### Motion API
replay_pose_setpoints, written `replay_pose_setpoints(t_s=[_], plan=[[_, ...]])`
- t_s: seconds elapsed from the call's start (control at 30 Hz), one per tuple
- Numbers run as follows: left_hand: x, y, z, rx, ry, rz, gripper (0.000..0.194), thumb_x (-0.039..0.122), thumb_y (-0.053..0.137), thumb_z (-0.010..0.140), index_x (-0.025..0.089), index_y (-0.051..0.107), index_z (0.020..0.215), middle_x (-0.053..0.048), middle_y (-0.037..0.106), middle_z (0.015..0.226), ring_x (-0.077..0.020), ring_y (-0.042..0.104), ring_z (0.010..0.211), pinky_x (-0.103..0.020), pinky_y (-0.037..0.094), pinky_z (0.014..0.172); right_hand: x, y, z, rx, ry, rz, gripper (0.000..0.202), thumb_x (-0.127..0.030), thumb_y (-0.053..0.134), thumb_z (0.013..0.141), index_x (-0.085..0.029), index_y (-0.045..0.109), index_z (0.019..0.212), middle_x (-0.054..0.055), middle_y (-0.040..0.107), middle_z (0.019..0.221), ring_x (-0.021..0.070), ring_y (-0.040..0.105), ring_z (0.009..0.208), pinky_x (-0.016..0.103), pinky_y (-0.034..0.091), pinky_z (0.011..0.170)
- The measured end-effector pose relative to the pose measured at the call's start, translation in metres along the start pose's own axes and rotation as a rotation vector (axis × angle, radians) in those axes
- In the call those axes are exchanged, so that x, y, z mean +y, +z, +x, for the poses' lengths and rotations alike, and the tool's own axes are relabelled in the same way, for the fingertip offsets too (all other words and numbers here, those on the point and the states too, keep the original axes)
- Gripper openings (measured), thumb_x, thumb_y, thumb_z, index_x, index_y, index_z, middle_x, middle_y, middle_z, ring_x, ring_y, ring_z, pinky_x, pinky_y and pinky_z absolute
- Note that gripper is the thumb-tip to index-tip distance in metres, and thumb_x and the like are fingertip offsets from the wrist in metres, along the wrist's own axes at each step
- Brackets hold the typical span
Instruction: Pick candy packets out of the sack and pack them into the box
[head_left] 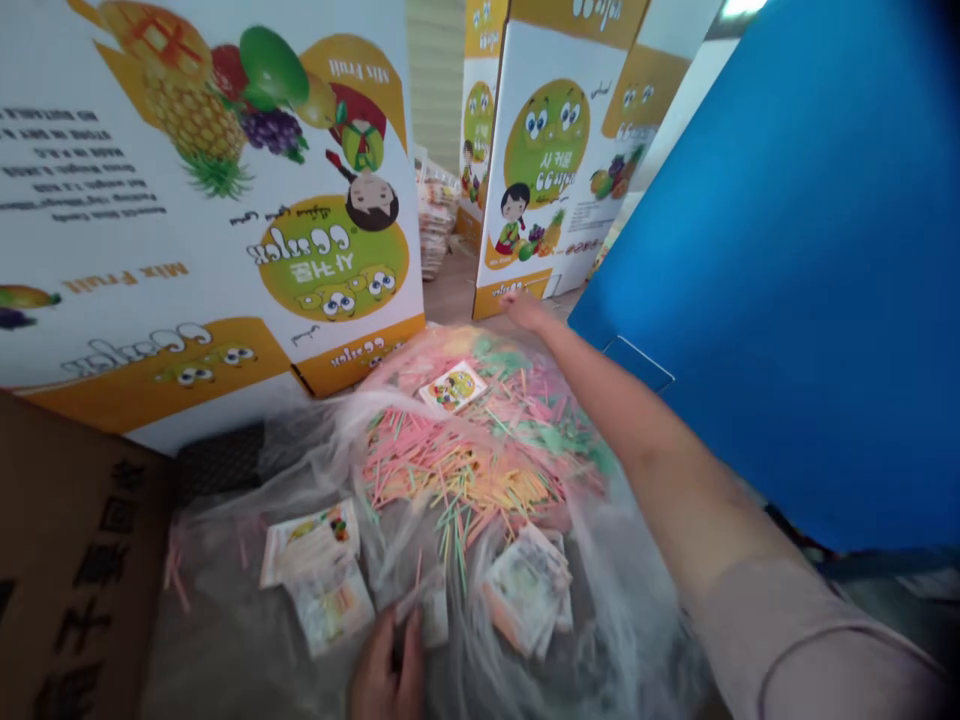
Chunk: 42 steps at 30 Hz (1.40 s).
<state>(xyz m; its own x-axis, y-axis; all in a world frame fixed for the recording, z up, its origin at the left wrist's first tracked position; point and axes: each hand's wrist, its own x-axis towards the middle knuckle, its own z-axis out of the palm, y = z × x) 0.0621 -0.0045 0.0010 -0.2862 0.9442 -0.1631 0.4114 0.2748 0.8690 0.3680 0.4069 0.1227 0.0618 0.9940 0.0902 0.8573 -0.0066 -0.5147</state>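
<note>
Set among printed cartons (210, 240), with a blue panel (810, 270) rising to the right of the pile of coloured sticks (457, 470). Pinching clear film (431, 590) on the near side of the pile with the left hand (388, 665), thumb and finger clamped on it; hard to say whether a packet or a fold of bag. Reaching beyond the pile's far right edge with the right hand (527, 312), beside the foot of an upright carton (536, 150); cannot tell whether apart or together at the fingertips. On top of the pile, one fruit-printed packet (454, 387). Near-left of the pile, overlapping packets (330, 600); near-right, a loose stack (527, 590) under film. Around and partly over the pile, a clear plastic sheet (630, 590). Well left of it, a brown box (67, 490); beyond it, bundled packets (437, 220).
</note>
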Motion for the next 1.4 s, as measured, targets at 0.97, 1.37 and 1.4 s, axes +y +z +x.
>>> replay_pose_setpoints(t_s=[0.97, 1.37, 1.4], plan=[[0.012, -0.004, -0.02, -0.17, -0.302, -0.735, 0.054, 0.054, 0.076, 0.076, 0.018, 0.071, 0.117, -0.009, 0.074, 0.121, -0.023, 0.069, 0.105, -0.033, 0.055, 0.089, -0.055, 0.085, -0.292, -0.478, -0.933, -0.607, 0.041, -0.019, 0.062, 0.089, -0.01, 0.059, 0.129, 0.02, 0.058, 0.129, 0.0333, 0.052, 0.116, 0.043, 0.043, 0.091], [-0.001, 0.0, -0.023, -0.157, -0.189, -0.53, 0.041, 0.051, 0.068, 0.084, 0.017, 0.073, 0.106, -0.006, 0.077, 0.097, -0.0219, 0.068, 0.091, -0.032, 0.052, 0.086, -0.034, 0.083, -0.266, -0.41, -0.99, -0.517, 0.025, -0.014, 0.051, 0.094, -0.008, 0.06, 0.117, 0.018, 0.064, 0.116, 0.0299, 0.055, 0.111, 0.041, 0.04, 0.094], [0.0, 0.001, -0.023, -0.148, -0.177, -0.502, 0.039, 0.051, 0.067, 0.084, 0.017, 0.073, 0.103, -0.005, 0.076, 0.094, -0.0211, 0.067, 0.088, -0.031, 0.051, 0.083, -0.032, 0.082, -0.265, -0.418, -0.96, -0.466, 0.023, -0.015, 0.051, 0.095, -0.008, 0.06, 0.116, 0.018, 0.064, 0.114, 0.0292, 0.055, 0.11, 0.04, 0.04, 0.094]])
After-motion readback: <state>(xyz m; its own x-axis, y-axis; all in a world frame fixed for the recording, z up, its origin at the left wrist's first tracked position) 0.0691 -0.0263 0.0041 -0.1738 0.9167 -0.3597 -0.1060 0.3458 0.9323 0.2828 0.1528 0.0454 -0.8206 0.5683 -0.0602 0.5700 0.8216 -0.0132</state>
